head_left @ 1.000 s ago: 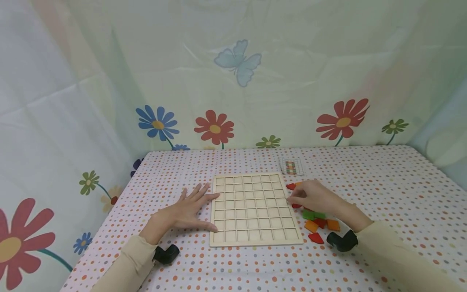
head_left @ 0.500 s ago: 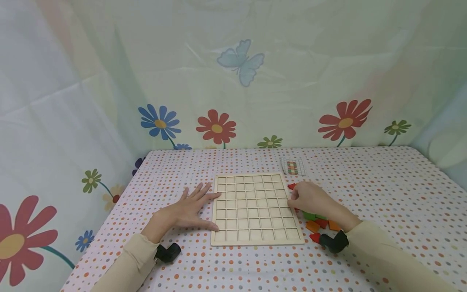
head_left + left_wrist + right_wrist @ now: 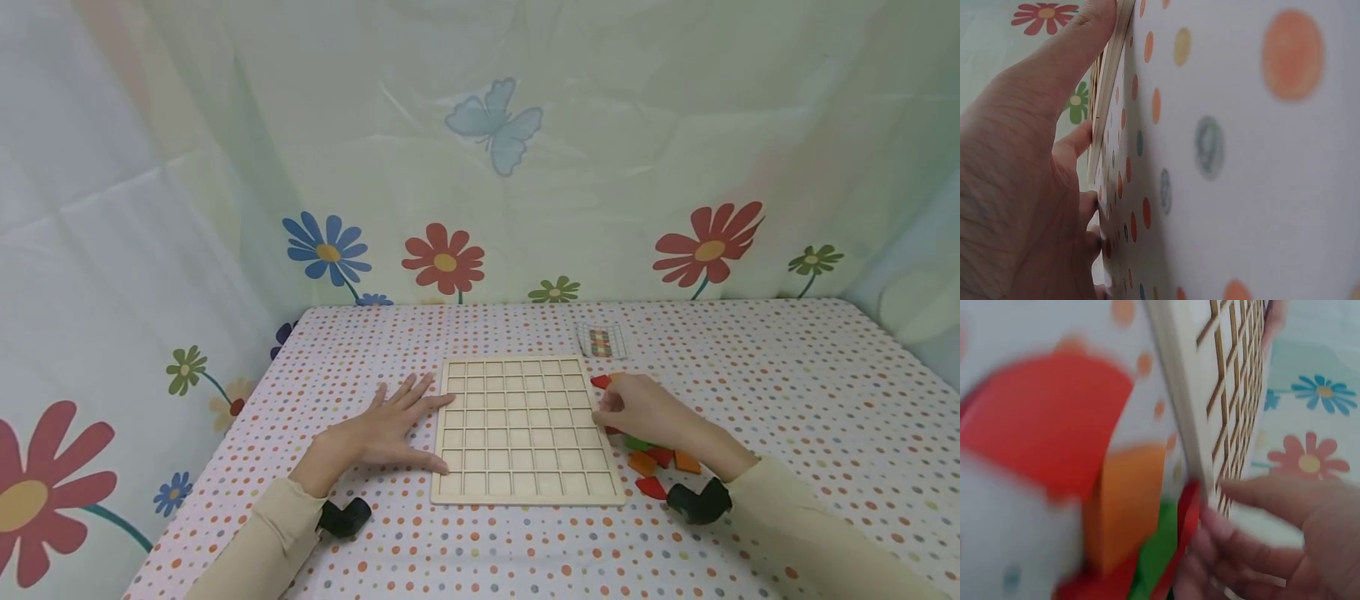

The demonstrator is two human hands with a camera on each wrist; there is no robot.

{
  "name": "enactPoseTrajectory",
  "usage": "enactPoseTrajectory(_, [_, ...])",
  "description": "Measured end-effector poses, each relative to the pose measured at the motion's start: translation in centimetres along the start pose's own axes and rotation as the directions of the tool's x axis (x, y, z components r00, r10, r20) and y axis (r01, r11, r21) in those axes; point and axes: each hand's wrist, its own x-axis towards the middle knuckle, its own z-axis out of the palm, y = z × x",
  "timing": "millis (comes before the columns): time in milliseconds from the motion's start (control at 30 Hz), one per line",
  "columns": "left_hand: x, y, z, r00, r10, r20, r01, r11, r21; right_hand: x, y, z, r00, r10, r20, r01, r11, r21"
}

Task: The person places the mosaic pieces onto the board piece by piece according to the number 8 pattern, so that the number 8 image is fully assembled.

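A square wooden grid board (image 3: pixel 517 437) lies flat on the spotted cloth, its cells bare. My left hand (image 3: pixel 384 433) rests beside it with fingers spread, thumb and index finger touching the board's left edge. At the right edge, my right hand (image 3: pixel 648 408) has curled fingers. In the right wrist view its thumb (image 3: pixel 1260 494) lies against the board's rim, other fingers bunched at the side, so it appears to pinch the edge. Below that hand lie coloured pieces: a red quarter-round (image 3: pixel 651 487), orange squares (image 3: pixel 686 461) and a green piece (image 3: pixel 636 443). Some are hidden under the hand.
Behind the board's right corner stands a small clear tray (image 3: pixel 617 340) with a coloured pattern card (image 3: pixel 600 342) inside. A red piece (image 3: pixel 601 382) lies by the board's upper right edge. A flowered curtain (image 3: pixel 622 183) hangs behind the table.
My right hand has closed up against the board's right edge, with its thumb at the rim. The left hand stays put. The view has shifted slightly.
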Motion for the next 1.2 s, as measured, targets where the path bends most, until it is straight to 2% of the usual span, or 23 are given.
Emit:
enactPoseTrajectory(133, [0.0, -0.1, 0.0, 1.0, -0.001, -0.001, 0.001, 1.0, -0.002, -0.5, 1.0, -1.1, 0.991, -0.101, 0.086, 0.097, 0.994, 0.049])
enactPoseTrajectory(267, [0.0, -0.1, 0.0, 1.0, -0.006, 0.004, 0.006, 1.0, 0.003, -0.7, 1.5, -1.6, 0.978, -0.176, 0.117, 0.169, 0.984, 0.063])
enactPoseTrajectory(433, [-0.1, -0.1, -0.1, 1.0, 0.009, 0.007, -0.009, 1.0, -0.008, -0.7, 1.9, -1.5, 0.974, -0.205, 0.099, 0.196, 0.976, 0.093])
enactPoseTrajectory(633, [-0.2, -0.1, -0.2, 0.999, 0.031, 0.009, -0.03, 0.999, -0.029, -0.4, 2.2, -1.7, 0.966, -0.229, 0.123, 0.213, 0.968, 0.13])
enactPoseTrajectory(933, [0.0, 0.1, -0.2, 0.999, 0.034, 0.015, -0.033, 0.999, -0.031, -0.3, 2.2, -2.2, 0.948, -0.285, 0.145, 0.271, 0.957, 0.106])
enactPoseTrajectory(1067, [0.0, 0.1, -0.2, 1.0, 0.027, 0.016, -0.027, 0.999, -0.021, 0.0, 1.8, -2.7, 0.935, -0.311, 0.168, 0.306, 0.95, 0.056])
enactPoseTrajectory(1200, [0.1, 0.1, -0.1, 1.0, 0.02, 0.012, -0.02, 1.0, -0.018, 0.8, 1.0, -3.3, 0.926, -0.345, 0.154, 0.35, 0.937, -0.007])
